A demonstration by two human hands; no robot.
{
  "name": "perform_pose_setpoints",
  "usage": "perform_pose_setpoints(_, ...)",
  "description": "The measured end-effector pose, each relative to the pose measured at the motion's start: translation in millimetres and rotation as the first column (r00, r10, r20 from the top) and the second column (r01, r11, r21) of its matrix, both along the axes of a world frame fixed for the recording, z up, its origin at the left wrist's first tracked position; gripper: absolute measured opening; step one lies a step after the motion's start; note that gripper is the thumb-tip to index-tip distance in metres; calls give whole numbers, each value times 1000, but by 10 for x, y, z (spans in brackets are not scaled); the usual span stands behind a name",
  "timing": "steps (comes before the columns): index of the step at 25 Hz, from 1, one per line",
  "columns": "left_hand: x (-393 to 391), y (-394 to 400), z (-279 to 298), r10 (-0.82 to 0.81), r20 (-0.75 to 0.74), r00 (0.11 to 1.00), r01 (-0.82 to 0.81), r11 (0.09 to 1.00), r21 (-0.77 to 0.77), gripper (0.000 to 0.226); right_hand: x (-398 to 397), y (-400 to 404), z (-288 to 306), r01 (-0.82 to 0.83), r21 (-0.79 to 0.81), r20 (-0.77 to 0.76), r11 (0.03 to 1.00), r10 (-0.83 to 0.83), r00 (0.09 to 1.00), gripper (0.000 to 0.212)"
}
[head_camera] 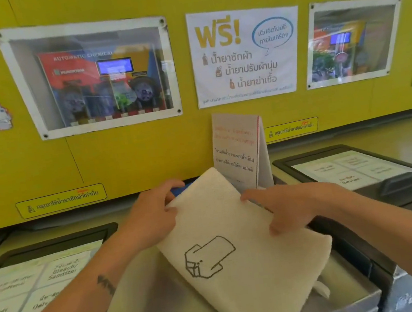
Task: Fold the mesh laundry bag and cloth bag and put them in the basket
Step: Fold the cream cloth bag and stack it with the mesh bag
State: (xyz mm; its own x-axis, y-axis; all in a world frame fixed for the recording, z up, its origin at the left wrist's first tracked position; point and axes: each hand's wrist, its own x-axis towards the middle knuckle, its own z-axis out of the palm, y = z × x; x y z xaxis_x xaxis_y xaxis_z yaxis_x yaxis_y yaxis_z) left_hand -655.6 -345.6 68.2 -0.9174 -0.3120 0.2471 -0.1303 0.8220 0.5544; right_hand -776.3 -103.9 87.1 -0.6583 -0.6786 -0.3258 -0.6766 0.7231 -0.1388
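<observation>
Nearest the lens, two bare forearms reaching forward over the washer top (pixel 145 302), meeting at a cream cloth bag (pixel 238 251) with a small line drawing stitched on its face. Lying tilted across the gap between two machine lids, its near corner hanging just past the front edge, a short white tab showing below. Left hand (pixel 150 215) curled over the far left edge, thumb on top and fingers tucked behind, pinching the cloth. Right hand (pixel 287 205) spread flat along the right edge, fingertips pressing down, likely pinning that side so the left can lift and turn the far end toward the body for a fold. Far end already raised and curving up off the surface, which fits a fold just starting. Something blue (pixel 180 189) peeking behind the left hand, too hidden to identify. Folded paper notice (pixel 238 151) standing just behind the bag against the yellow wall (pixel 133 152). No basket and no mesh laundry bag in view; cannot tell where either sits
</observation>
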Motion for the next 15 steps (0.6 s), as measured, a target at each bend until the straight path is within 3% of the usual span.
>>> perform_pose_setpoints(3, 103, -185, 96, 94, -230, 969, -87, 995, 40, 34, 166, -173, 83, -132, 2, -5, 991, 132, 991, 86)
perform_pose_setpoints(5, 172, -359, 157, 229, -304, 925, -210, 973, 95, 31, 264, -352, 178, -249, -68, -2, 966, 249, 968, 82)
perform_pose_setpoints(8, 340, -703, 171, 413, -297, 861, -361, 908, 215, 29, 376, -705, 251, -374, -257, -14, 891, 384, 923, 71)
perform_pose_setpoints(10, 545, -902, 116, 482, -249, 840, -440, 873, 208, 29, 465, -953, 224, -422, -352, 13, 835, 455, 890, 63)
perform_pose_setpoints(13, 855, -979, 110, 534, -277, 799, -485, 844, 227, 28, 703, -1307, 42, -484, -381, 109, 787, 558, 822, 59)
perform_pose_setpoints(15, 970, -930, 181, 557, -275, 783, -493, 827, 271, 19, 923, -1489, -98, -533, -442, 73, 721, 621, 780, 58)
